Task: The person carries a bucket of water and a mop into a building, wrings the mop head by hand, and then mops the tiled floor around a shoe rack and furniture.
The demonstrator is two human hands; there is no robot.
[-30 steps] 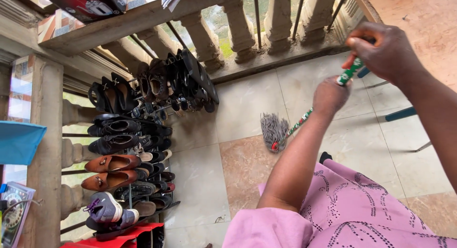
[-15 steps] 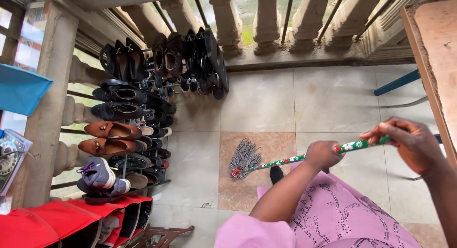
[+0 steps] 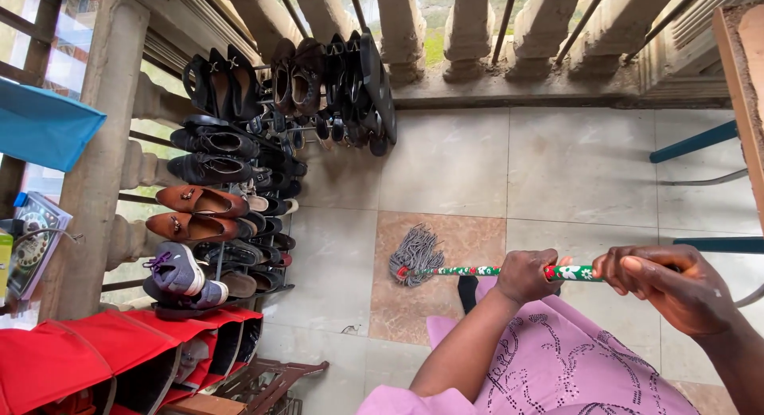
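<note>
Red fabric organiser [image 3: 119,359] at lower left (beside a shoe rack [image 3: 239,184]); left hand [image 3: 525,276] and right hand [image 3: 664,284] both grip a green patterned mop handle [image 3: 469,271], lower right

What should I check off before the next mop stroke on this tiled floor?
1. Left hand closed round the mop handle: ok.
2. Right hand closed on the handle's upper end: ok.
3. Mop head down on the brown tile: ok.
4. Floor ahead of the mop head bare of objects: ok.
5. Gap between mop head and shoe rack: ok, apart.
6. Mop head wet or dry: cannot tell.
</note>
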